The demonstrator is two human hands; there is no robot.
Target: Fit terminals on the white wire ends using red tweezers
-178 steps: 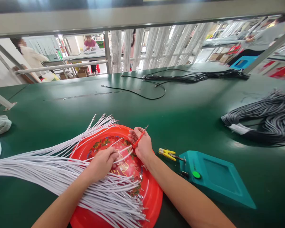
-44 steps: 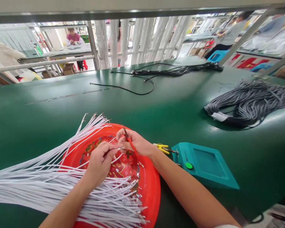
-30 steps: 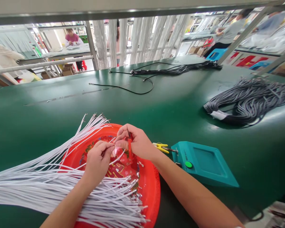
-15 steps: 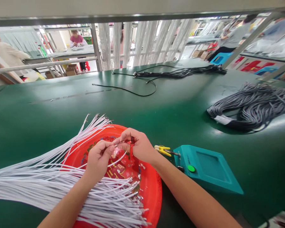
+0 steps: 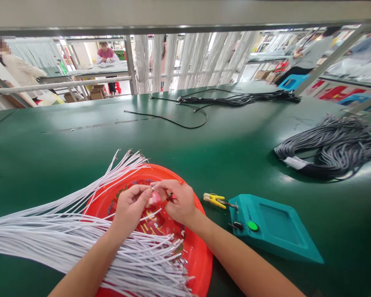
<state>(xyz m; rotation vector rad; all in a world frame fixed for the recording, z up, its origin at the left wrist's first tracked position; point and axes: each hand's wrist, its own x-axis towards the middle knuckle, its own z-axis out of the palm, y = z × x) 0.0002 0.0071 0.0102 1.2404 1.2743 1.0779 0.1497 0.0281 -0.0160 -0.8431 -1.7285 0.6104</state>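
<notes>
Left grip (image 5: 130, 208) pinches a white cable (image 5: 152, 188), right grip (image 5: 179, 202) clasps red scissors (image 5: 165, 202), above the lower-centre basin (image 5: 198, 243) of cable ends (image 5: 171, 247); the scissors, upright earlier, now barely show.

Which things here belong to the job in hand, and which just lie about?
Seemingly in use: white cords, red basin, red-handled tool in the right hand.
Apparently lying about: black cords, gray coil, teal device with yellow clip (role unclear).

1 head-worn camera looks forward and down across the green table (image 5: 231, 152).
</notes>
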